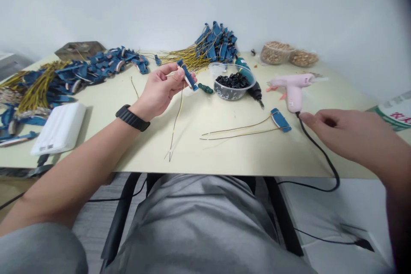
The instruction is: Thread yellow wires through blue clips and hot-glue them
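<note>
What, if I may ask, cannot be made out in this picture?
- Head view: the far side of the blue piece in the left hand, turned away.
- Head view: the right hand, some fingers hidden behind its back.
- Head view: the dark tool's middle, behind the bowl.
- Head view: the printed container, cut off by the right edge.

So the left forearm (90,162) is slanting up from the lower left corner, bare below the elbow, and the left hand (162,92) is pinching, thumb up front, fingers bending behind it. Right hand (346,135) is sitting way out to the side, back facing up, thumb poking left and the fingers curling loosely under, so the tips are hiding. The right wrist (390,162) is bending down toward the edge. Arms are spreading pretty wide.
</note>
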Demonstrator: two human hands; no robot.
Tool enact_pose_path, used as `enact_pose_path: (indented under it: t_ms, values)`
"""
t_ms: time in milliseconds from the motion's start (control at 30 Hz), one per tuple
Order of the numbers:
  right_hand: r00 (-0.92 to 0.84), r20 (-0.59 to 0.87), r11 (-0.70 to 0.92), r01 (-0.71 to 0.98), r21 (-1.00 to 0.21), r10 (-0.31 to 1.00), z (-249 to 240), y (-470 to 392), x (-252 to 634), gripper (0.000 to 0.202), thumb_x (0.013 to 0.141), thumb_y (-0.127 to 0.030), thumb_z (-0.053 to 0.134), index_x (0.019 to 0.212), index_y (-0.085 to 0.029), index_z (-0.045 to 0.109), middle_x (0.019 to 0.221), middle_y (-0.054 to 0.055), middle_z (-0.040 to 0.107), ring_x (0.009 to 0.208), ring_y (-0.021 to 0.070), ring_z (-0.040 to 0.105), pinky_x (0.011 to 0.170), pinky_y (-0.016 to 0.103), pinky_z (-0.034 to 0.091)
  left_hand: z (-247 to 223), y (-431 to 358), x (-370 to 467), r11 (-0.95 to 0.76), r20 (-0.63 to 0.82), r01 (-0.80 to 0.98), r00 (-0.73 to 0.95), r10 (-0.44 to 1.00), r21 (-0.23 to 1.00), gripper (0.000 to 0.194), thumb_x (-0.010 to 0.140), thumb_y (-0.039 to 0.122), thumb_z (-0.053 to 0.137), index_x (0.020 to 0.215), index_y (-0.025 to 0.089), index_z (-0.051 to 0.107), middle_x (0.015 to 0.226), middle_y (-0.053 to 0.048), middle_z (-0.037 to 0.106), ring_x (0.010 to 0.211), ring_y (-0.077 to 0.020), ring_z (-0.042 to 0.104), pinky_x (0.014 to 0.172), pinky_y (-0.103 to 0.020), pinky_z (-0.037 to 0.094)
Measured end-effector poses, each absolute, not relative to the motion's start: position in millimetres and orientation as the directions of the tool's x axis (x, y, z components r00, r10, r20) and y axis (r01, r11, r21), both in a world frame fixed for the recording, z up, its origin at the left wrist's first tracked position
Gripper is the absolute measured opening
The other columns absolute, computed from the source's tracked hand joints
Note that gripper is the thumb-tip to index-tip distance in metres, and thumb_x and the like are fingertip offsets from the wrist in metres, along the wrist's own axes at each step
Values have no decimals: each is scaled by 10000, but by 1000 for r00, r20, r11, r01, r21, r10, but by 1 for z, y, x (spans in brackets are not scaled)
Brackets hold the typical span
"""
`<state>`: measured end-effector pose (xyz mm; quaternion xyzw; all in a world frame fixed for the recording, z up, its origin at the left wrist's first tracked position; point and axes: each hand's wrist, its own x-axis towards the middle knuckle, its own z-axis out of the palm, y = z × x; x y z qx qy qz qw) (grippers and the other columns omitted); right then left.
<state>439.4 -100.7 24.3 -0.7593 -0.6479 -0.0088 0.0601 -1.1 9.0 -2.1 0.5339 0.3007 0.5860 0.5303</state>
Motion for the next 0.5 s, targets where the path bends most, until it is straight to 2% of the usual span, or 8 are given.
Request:
enact_pose_path:
  t_ms: [67,133,167,267,400,500]
  values:
    - [247,59,-246,969,-23,967,16,-87,447,546,974,-765,519,987,-261,730,979,157,810,878,362,717,756,460,499,-3,7,0,-243,292,-282,146,945,928,380,938,399,1021,982,207,696,793,28,792,1054,-200,900,1099,-349,701]
    - [246,91,-244,969,-28,965,14,-71,443,618,999,-699,536,1273,-179,728,1208,222,821,1123,405,741,916,471,530,-5,6,2,-231,278,-264,155,948,936,386,953,422,1007,1004,208,690,867,9,835,1090,-204,902,1104,-345,698]
    - [233,86,-231,972,-37,969,16,-63,439,632,1016,-674,549,1334,-154,717,1287,244,811,1174,411,733,954,476,524,-6,6,2,-228,273,-255,160,949,940,383,967,430,995,1016,208,687,893,2,847,1102,-205,903,1114,-347,695]
    - [224,45,-218,970,-106,974,22,-41,427,516,1066,-635,618,1283,-182,739,1305,226,810,1045,347,719,897,456,499,-8,5,4,-222,264,-230,172,949,948,360,1005,424,960,1033,209,673,942,-16,865,1148,-215,901,1145,-364,684]
    - [253,21,-248,960,-130,967,25,-22,420,428,1118,-557,653,1173,-154,783,1251,249,809,981,292,657,898,451,479,-9,4,6,-200,240,-217,179,954,956,335,1014,392,953,1042,205,677,1025,-48,882,1194,-241,894,1166,-406,680]
    - [338,9,-328,919,-217,941,21,-14,419,368,1089,-506,718,1047,-147,785,1230,246,813,879,232,601,884,448,495,-8,3,6,-189,237,-231,200,951,954,337,1001,390,966,1060,200,694,1038,-46,882,1183,-238,893,1197,-427,672]
